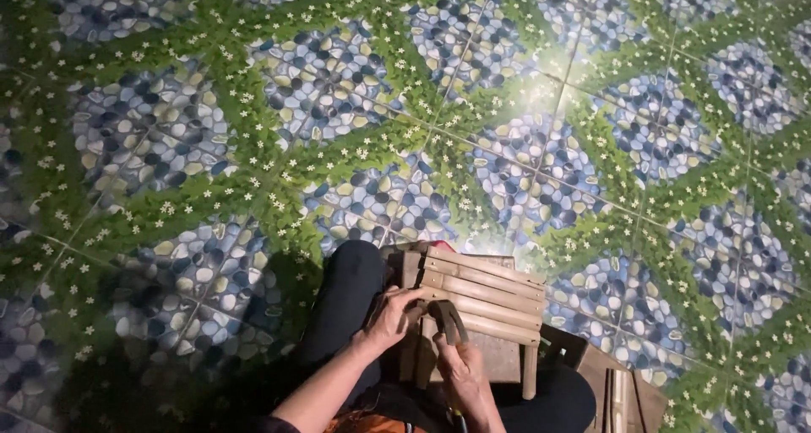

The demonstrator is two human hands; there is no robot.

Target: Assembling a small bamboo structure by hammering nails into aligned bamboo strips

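Note:
A small bamboo slat frame (481,294), like a little stool or rack, rests on my lap between my knees. My left hand (390,319) grips its near left edge, fingers curled over a slat. Just below the frame, my right hand (460,370) holds a dark tool (449,319) whose jaws reach up to the frame's near edge. What the jaws touch is too dark to make out. My legs (346,302) are in dark trousers.
The floor (524,146) is tiled with a blue pebble pattern crossed by green leafy bands with white flowers. A bright light patch lies at upper right. A brown wooden piece (621,386) lies on the floor beside my right knee.

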